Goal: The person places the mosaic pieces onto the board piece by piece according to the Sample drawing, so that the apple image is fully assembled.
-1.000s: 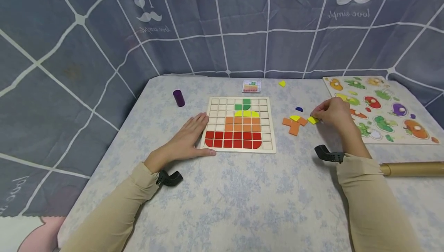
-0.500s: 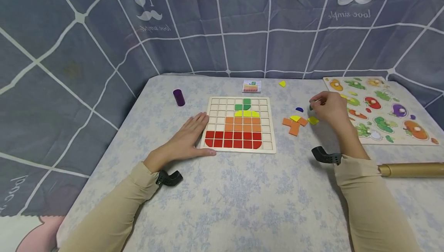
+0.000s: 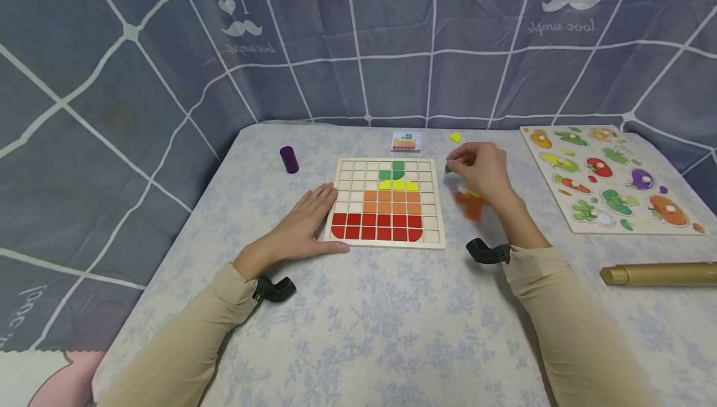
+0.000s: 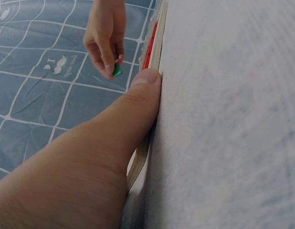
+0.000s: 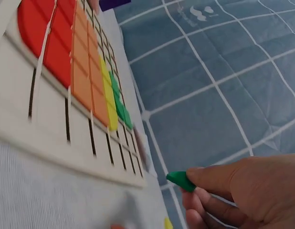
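Note:
My right hand (image 3: 483, 172) pinches a small green puzzle tile (image 5: 181, 180) between thumb and fingers, just right of the wooden grid board (image 3: 439, 233). The board's cells hold red tiles (image 3: 376, 226), orange tiles (image 3: 391, 201), yellow tiles (image 3: 398, 185) and green tiles (image 3: 398, 165), set in stacked rows. My left hand (image 3: 302, 223) lies flat with fingers straight at the board's left side, its thumb (image 4: 146, 78) along the near corner. Below the right hand, loose orange tiles (image 3: 473, 209) lie partly hidden, with a bit of yellow tile beside them.
Behind the board lies a small picture card (image 3: 406, 141), with a yellow tile (image 3: 455, 137) to its right. A purple cylinder (image 3: 289, 160) stands at the left. On the right are a vegetable puzzle board (image 3: 566, 198) and a brown roll (image 3: 661, 273).
My right hand has gone from the yellow tile to a green tile, picked it up, and carried it left toward the board. The left hand has stayed in place.

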Available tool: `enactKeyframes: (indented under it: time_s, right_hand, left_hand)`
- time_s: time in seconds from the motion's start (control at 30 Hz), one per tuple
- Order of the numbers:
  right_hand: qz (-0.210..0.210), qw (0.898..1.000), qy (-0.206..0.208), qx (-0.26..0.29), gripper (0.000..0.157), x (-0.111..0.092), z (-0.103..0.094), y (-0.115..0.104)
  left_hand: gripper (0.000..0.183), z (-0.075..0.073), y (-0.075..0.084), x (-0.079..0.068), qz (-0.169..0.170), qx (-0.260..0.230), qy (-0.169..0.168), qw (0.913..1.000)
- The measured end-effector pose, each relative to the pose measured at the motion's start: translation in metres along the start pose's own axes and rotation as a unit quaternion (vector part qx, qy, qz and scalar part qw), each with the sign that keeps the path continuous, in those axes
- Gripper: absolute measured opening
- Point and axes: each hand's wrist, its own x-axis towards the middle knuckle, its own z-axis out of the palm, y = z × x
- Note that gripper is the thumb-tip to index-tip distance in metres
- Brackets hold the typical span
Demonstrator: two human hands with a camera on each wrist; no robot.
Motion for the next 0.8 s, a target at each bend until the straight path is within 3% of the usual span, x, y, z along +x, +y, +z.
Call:
enactKeyframes:
  time_s: [0.23,0.47,0.8]
  right_hand:
    - [-0.021,0.999,-0.032,0.032,0.013,0.016,0.033,-0.022]
    - [-0.010,0.997,-0.045,0.062,0.015,0.027,0.069,-0.040]
    - [-0.006,0.995,-0.049,0.088,0.015,0.041,0.092,-0.050]
  left_hand:
    - [0.121,-0.001,-0.001,0.000,-0.002,-0.002,0.001,1.0000]
    - [0.121,-0.001,-0.001,0.001,-0.006,0.002,-0.004,1.0000]
    - [0.121,-0.001,0.001,0.004,-0.001,-0.005,0.000,1.0000]
